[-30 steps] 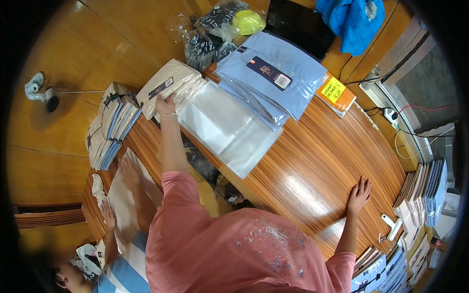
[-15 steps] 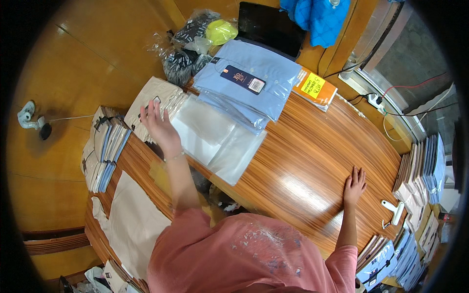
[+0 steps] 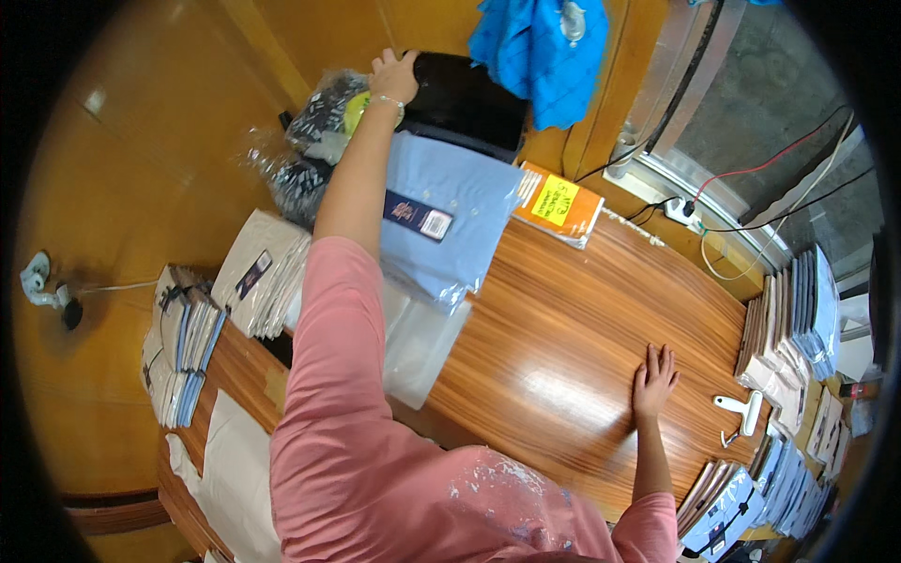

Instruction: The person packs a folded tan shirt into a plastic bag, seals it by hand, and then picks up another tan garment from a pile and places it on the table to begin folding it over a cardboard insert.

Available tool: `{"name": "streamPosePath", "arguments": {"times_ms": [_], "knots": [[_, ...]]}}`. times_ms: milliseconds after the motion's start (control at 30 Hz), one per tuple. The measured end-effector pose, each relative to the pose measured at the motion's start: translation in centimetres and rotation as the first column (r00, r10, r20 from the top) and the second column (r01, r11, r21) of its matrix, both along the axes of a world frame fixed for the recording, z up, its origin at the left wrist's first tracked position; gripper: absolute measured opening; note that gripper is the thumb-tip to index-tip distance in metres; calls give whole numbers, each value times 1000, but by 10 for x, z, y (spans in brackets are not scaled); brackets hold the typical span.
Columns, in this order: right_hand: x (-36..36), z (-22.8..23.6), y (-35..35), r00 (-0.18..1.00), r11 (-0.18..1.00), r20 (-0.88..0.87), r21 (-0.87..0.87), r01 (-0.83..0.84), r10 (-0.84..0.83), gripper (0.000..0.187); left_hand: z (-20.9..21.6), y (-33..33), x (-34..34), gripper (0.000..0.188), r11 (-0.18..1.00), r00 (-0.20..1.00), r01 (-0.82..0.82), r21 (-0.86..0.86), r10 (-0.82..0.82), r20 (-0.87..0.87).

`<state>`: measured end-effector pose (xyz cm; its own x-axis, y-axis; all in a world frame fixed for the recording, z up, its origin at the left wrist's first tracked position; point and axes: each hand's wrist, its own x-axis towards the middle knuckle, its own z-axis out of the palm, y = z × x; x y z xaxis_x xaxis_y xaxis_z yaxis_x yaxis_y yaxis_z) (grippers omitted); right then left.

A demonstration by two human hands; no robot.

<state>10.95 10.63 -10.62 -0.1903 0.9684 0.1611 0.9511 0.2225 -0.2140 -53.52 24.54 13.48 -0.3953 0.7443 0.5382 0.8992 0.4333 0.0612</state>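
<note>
My left arm stretches far across the table. My left hand (image 3: 394, 77) is at the upper left corner of a black flat panel (image 3: 465, 98), fingers apart and touching or right beside its edge; the exact contact is too small to tell. Below the panel lies a folded light blue shirt (image 3: 469, 188) in clear plastic with a dark tag (image 3: 418, 216). My forearm hides its left side. Clear plastic sleeves (image 3: 422, 347) lie beneath it, partly hidden by my sleeve. On the right, my right hand (image 3: 655, 382) rests flat on the wooden table (image 3: 554, 328), fingers spread, holding nothing.
Bagged small parts (image 3: 305, 183) stand behind my left arm. Beige folded shirts (image 3: 258, 281) are stacked at left, beige cloth (image 3: 235, 460) nearer. An orange packet (image 3: 558, 206) lies at the back. A white T-shaped tool (image 3: 741, 411) and stacked shirts (image 3: 815, 305) are at right.
My left hand has moved from above the beige shirts, up and right, to the black panel. My right hand stays flat on the table. The whole view has shifted a little.
</note>
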Motion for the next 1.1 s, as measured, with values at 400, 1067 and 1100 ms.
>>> {"name": "streamPosePath", "arguments": {"times_ms": [400, 1067, 1100], "knots": [[0, 6, -1, 1000, 999, -23, -43, 11, -12, 42, -30, 59, -17, 41, 955, 884, -237, -177, 136, -448], [1, 5, -1, 1000, 999, -2, -43, 11, -11, 44, -27, 54, 15, 66, 943, 930, 233, -239, -288, -228], [1, 6, -1, 1000, 999, 2, -39, 11, -11, 44, -28, 52, 19, 72, 939, 933, 217, -267, -279, -225]]}}
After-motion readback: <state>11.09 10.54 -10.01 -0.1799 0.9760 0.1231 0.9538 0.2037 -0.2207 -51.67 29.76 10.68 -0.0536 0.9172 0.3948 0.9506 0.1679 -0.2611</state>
